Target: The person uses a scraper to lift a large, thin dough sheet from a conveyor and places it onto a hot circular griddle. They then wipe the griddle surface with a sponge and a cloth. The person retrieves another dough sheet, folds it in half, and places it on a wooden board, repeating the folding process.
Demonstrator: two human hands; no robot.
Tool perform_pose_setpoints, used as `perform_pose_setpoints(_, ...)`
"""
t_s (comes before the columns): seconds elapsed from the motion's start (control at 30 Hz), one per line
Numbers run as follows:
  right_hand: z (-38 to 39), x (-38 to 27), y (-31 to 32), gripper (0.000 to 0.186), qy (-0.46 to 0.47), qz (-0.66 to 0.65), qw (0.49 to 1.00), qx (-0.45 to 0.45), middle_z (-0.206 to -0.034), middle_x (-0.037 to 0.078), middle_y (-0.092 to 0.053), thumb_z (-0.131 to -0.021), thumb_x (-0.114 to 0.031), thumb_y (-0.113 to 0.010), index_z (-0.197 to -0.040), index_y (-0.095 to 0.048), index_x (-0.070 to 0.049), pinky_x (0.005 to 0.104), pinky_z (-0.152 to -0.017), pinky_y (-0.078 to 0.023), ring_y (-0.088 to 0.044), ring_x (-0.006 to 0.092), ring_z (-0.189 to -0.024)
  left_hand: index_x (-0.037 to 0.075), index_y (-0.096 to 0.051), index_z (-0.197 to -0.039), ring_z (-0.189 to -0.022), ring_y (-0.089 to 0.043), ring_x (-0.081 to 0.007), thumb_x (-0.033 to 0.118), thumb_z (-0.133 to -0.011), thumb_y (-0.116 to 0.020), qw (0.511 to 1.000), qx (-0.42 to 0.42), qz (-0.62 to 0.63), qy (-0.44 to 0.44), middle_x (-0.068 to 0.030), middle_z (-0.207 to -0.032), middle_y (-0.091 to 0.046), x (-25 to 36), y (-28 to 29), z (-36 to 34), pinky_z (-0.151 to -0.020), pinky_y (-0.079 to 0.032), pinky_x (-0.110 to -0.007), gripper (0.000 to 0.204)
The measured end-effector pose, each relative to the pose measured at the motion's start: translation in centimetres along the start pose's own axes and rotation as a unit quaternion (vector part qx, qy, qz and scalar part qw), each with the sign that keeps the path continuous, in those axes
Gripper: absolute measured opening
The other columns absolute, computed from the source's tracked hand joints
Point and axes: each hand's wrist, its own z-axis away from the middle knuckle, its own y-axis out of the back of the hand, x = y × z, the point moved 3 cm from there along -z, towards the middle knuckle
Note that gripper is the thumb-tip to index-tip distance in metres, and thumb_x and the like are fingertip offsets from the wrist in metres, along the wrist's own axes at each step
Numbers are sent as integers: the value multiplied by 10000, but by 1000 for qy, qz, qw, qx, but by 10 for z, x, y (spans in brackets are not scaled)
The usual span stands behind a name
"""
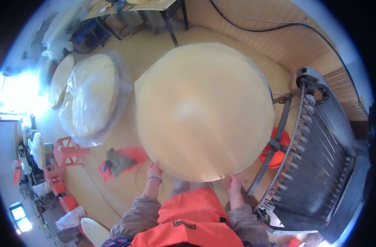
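Note:
A broad, round, pale cream sheet (196,111) spreads in front of me, lying over a round top, with an angular corner jutting out at its left. Faint creases run down toward its near edge. My left hand (154,169) is closed at the near left of that edge, thumb and fingers pinching the rim. At the near right, my right hand (234,183) has curled fingers at the edge too. What lies under the sheet is mostly hidden.
Clear plastic covers a stack of pale discs (91,96) at left. Red plastic stools (68,152) and a red sheet (134,156) lie nearer. A red basin (282,148) stands by a metal frame (280,123). At right is a grey machine (315,160) with a row of pale rollers. A table (155,5) stands far back.

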Motion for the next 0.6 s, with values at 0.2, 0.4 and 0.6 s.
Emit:
perform_pose_setpoints(0.2,41,44,-40,371,-159,-80,984,26,-857,77,-586,-844,-405,-626,-1066,-560,-116,440,-671,-463,-551,217,-724,51,-547,-672,-562,-525,-96,201,-765,-673,970,-41,-131,-199,-19,-618,-564,47,-29,45,-491,-431,-287,216)
perform_pose_setpoints(0.4,82,10,-56,414,-135,-300,936,-122,-1110,89,-577,-870,-373,-594,-1167,-507,-98,457,-914,-439,-552,274,-1056,-19,-612,-849,-636,-568,-103,118,-787,-621,894,-92,-335,-283,-41,-715,-615,116,-82,146,-545,-445,-250,151)
perform_pose_setpoints(0.6,113,-57,-30,299,32,-343,917,-202,-1249,105,-528,-933,-181,-479,-1214,-482,-80,445,-913,-479,-515,234,-1151,-34,-590,-960,-717,-586,-107,90,-815,-589,931,-188,-147,-275,-42,-828,-629,130,-49,186,-618,-468,-249,191)
